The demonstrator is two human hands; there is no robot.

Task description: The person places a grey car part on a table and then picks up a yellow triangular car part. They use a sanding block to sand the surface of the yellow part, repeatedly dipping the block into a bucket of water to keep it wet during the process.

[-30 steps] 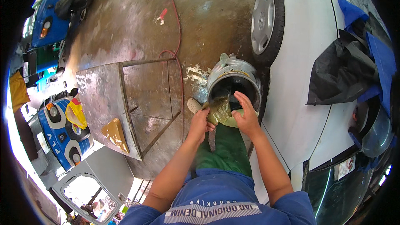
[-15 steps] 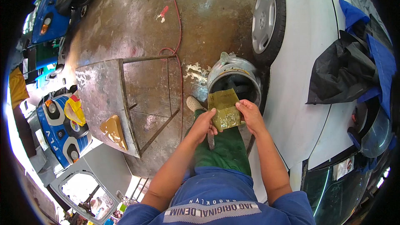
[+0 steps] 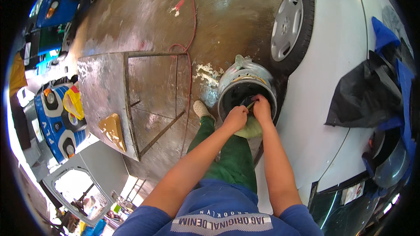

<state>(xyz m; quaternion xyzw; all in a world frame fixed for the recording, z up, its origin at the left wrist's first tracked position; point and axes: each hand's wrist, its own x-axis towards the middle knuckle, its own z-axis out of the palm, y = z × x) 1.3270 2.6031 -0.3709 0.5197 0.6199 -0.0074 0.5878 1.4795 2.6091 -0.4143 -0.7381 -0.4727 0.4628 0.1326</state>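
A dented metal bucket (image 3: 243,78) stands on the stained floor by a white car's front wheel (image 3: 290,22). Both my hands hold a wet yellowish cloth (image 3: 250,127) over the bucket's near rim. My left hand (image 3: 235,117) is clenched on one end of it. My right hand (image 3: 261,106) grips the other end, just inside the rim. The cloth looks bunched and twisted between the fists, with a fold hanging below them. The bucket's inside is dark, so its contents are hidden.
The white car (image 3: 341,61) fills the right side, with black and blue covers (image 3: 372,91) draped on it. A metal frame table (image 3: 131,100) stands to the left, a tan block (image 3: 112,127) on it. A red cable (image 3: 190,13) runs across the floor. Blue toy cars (image 3: 57,113) sit far left.
The cloth was lifted out of the bucket and held spread open half a second ago; now it is bunched tight between both fists, low at the bucket's rim.
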